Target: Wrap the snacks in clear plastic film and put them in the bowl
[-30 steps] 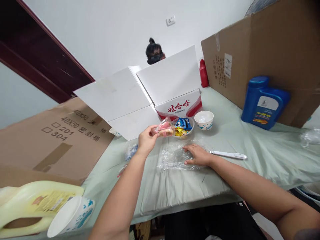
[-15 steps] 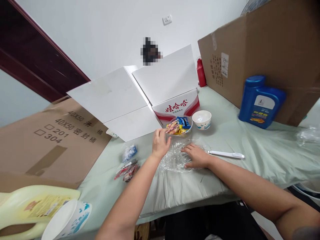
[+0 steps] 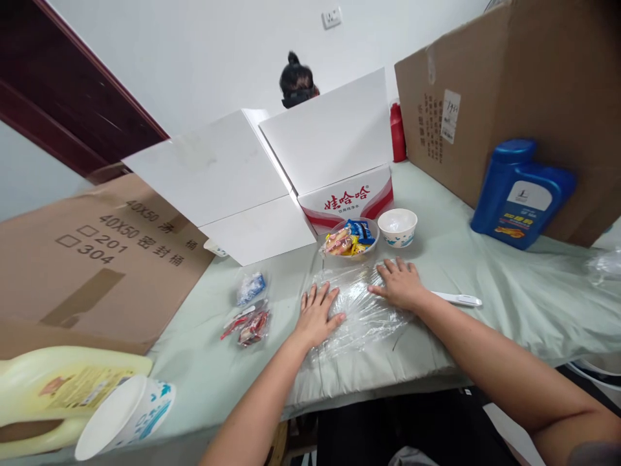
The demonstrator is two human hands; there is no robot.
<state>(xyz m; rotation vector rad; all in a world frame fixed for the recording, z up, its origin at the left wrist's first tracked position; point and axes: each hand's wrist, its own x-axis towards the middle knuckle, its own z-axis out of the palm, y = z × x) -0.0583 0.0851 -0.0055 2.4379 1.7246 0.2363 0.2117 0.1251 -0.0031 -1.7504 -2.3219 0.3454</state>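
A clear plastic bag lies spread on the green cloth, wrinkled and see-through. My left hand rests flat on its left side, fingers spread. On its right side my right hand also lies flat with the fingers apart. Just beyond the bag stands a clear round bowl filled with wrapped snacks in pink, blue and yellow. A white paper bowl with a blue pattern is beside it. Partly behind my right hand lies a white utility knife.
Small packets, one blue and white and one red, lie left. An open white carton stands behind the bowls, a blue jug right. A paper cup and yellow jug sit front left. A person's head shows behind the carton.
My left hand has left the snack bowl's rim and come down onto the bag's left side. My right hand has shifted slightly forward and right. The bag lies flatter and wider.
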